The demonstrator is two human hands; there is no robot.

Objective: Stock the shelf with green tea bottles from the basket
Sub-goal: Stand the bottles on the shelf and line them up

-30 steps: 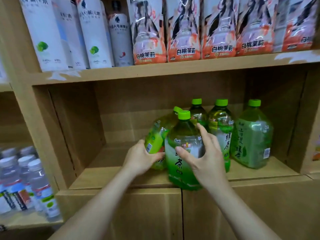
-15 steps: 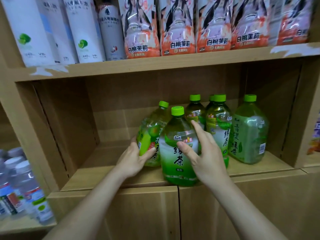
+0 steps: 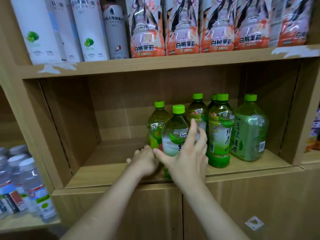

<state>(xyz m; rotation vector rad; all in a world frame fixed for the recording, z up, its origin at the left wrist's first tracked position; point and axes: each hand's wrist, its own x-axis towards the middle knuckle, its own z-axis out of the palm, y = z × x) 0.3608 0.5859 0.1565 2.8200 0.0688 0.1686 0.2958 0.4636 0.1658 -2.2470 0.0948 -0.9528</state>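
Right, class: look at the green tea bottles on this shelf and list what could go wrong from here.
1. The front bottle stands near the front edge of the shelf. The right grip has its fingers spread rather than wrapped around it, so the bottle might tip forward and fall.
2. It is crowded against the left rear bottle and the tall bottle. A careless nudge could knock those over.

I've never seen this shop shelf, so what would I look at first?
Probably the green-capped tea bottles clustered on the middle shelf, with the right hand spread over the front bottle and the left hand low beside it. Next, the bright orange bottles lined up above.
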